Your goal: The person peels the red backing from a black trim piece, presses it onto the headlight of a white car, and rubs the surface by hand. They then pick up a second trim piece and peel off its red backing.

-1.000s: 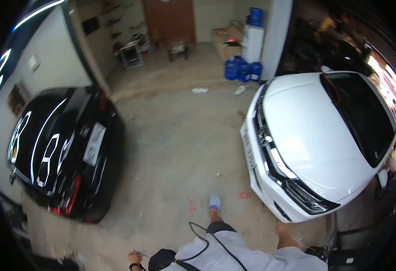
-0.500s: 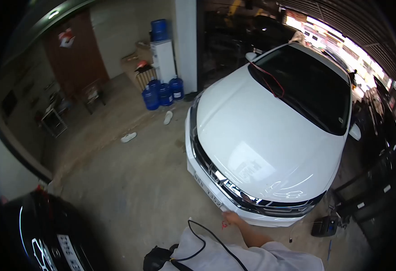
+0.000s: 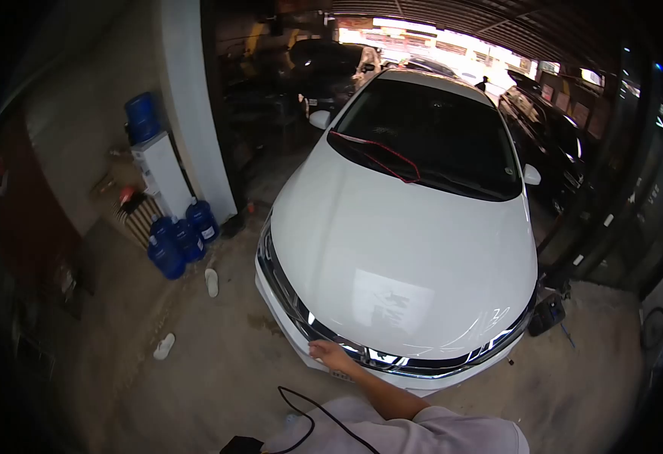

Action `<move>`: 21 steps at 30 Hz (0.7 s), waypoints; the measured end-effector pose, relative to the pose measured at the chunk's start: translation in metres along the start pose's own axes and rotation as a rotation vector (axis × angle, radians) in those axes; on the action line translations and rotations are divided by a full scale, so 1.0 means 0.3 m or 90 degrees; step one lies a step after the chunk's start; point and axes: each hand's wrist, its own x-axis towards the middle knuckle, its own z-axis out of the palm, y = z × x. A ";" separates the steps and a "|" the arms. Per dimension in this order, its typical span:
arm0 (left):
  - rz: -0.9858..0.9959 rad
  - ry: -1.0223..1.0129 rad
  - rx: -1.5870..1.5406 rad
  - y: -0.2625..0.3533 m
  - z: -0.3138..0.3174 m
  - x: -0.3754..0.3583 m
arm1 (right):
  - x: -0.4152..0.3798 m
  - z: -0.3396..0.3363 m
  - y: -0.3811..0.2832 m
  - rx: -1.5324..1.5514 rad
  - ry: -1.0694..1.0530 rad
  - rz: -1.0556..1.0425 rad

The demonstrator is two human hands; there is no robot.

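My right hand point(image 3: 327, 353) reaches forward, its fingers curled closed, and overlaps the front grille and bumper of a white car point(image 3: 392, 234). What the fingers hold, if anything, I cannot tell. My left hand is out of view. The car faces me with its hood down. Across the base of its dark windshield lies a thin red cord point(image 3: 403, 157) in a loop. Below my hand, a black cable point(image 3: 333, 421) curves over my light shirt point(image 3: 460, 435), beside a black pouch-like thing point(image 3: 242, 445) at the bottom edge.
Blue water jugs point(image 3: 166, 259) stand on the left by a white dispenser point(image 3: 166, 172) and a pillar point(image 3: 191, 98). Two pale shoes lie on the floor, one shoe point(image 3: 164, 346) nearer me. A black box-like item point(image 3: 547, 314) sits at the car's right front corner. Dark cars point(image 3: 547, 144) stand behind.
My view has swung right, bringing the car nearer the middle. The black car at lower left has left view. The red bit seen at my right hand before no longer shows.
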 end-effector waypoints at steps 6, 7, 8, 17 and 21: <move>0.308 -0.385 0.136 1.265 0.476 0.557 | 0.210 0.282 -0.590 -0.010 -0.083 -0.047; 0.361 -0.459 0.091 1.379 0.565 0.609 | 0.275 0.324 -0.634 -0.006 -0.130 -0.072; 0.414 -0.531 0.043 1.478 0.645 0.654 | 0.346 0.367 -0.642 -0.009 -0.176 -0.104; 0.434 -0.725 -0.021 1.867 0.877 1.233 | 1.049 0.622 -0.894 0.295 -0.473 -0.048; 0.431 -0.657 -0.053 1.984 0.827 1.532 | 1.407 0.733 -1.025 0.320 -0.577 -0.047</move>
